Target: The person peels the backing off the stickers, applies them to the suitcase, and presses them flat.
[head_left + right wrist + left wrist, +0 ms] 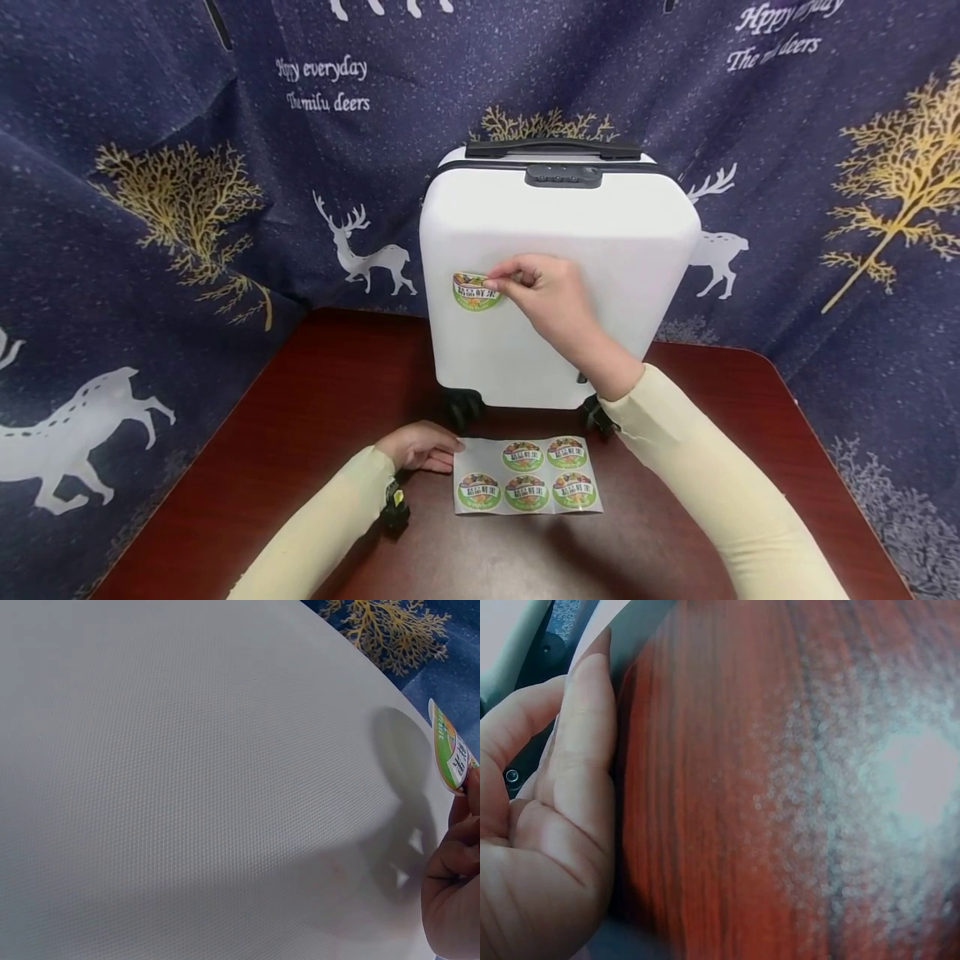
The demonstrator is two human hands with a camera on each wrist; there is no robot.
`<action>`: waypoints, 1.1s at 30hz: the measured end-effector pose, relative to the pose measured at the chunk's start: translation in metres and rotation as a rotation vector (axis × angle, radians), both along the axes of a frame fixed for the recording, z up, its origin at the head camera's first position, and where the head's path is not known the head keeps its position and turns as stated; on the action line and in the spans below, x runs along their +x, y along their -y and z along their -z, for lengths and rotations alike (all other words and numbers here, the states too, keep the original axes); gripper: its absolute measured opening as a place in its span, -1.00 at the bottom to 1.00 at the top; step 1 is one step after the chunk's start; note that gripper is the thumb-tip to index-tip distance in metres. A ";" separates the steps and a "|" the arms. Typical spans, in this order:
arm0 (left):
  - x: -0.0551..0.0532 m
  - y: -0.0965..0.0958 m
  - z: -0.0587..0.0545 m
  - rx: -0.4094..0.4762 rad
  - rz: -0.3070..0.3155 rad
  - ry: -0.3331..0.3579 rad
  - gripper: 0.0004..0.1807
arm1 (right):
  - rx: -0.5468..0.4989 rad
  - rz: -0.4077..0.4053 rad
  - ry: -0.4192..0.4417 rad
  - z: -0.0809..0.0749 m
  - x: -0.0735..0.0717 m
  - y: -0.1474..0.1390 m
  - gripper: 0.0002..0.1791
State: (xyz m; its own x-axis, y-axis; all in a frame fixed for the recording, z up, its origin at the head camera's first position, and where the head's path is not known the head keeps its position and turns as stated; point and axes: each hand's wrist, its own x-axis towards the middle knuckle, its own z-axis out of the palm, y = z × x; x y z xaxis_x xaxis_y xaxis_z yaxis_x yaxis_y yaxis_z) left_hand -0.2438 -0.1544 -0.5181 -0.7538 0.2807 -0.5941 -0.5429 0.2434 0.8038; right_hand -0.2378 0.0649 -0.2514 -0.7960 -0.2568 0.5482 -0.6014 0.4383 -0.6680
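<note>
A white suitcase [510, 358] stands upright on its wheels on the table. Between thumb and fingertips, my right hand [551, 296] pinches a round fruit sticker [471, 293] by its right edge, in front of the suitcase's upper left face. In the right wrist view the sticker [450, 750] is tilted off the white shell, its shadow falling beside it. A sticker sheet [487, 457] lies before the suitcase with several round stickers and one bare spot at its upper left. My left hand [422, 446] holds that corner, the thumb and a finger [585, 727] at the sheet's edge.
The dark red wooden table [337, 375] carries everything. Behind it hangs a navy cloth [285, 167] printed with deer and golden trees. The suitcase's black handle [553, 150] and lock [562, 175] are on top; black wheels [463, 406] stand just behind the sheet.
</note>
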 end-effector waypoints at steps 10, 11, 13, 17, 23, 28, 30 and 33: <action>0.001 0.000 -0.001 -0.016 0.001 -0.001 -0.85 | 0.058 0.079 -0.219 0.006 0.000 0.002 -0.93; 0.001 0.000 -0.001 -0.016 0.001 -0.003 -0.85 | 0.065 0.088 -0.238 0.007 0.000 0.002 -0.93; 0.001 -0.001 -0.001 -0.015 0.005 -0.003 -0.87 | 0.078 0.110 -0.267 0.009 -0.001 0.003 -0.92; 0.001 -0.001 -0.001 -0.013 0.006 -0.001 -0.90 | 0.115 0.159 -0.310 0.013 -0.003 0.004 -0.89; 0.002 -0.001 -0.002 -0.008 0.002 0.000 -0.91 | 0.141 0.206 -0.350 0.015 -0.004 0.007 -0.89; 0.003 -0.001 -0.003 -0.005 -0.001 -0.002 -0.91 | 0.199 0.271 -0.431 0.017 -0.004 0.010 -0.87; 0.004 -0.001 -0.003 -0.006 0.000 -0.006 -0.90 | 0.226 0.304 -0.469 0.019 -0.004 0.011 -0.86; 0.004 -0.002 -0.005 -0.008 0.001 -0.007 -0.89 | 0.242 0.337 -0.510 0.021 -0.004 0.012 -0.87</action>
State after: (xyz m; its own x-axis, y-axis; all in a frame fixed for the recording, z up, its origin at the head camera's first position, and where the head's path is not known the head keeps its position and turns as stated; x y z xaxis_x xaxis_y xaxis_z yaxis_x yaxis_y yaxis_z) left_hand -0.2394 -0.1526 -0.5135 -0.7578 0.2763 -0.5911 -0.5370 0.2506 0.8055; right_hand -0.2414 0.0527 -0.2723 -0.5099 -0.2022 0.8362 -0.6200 0.7602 -0.1942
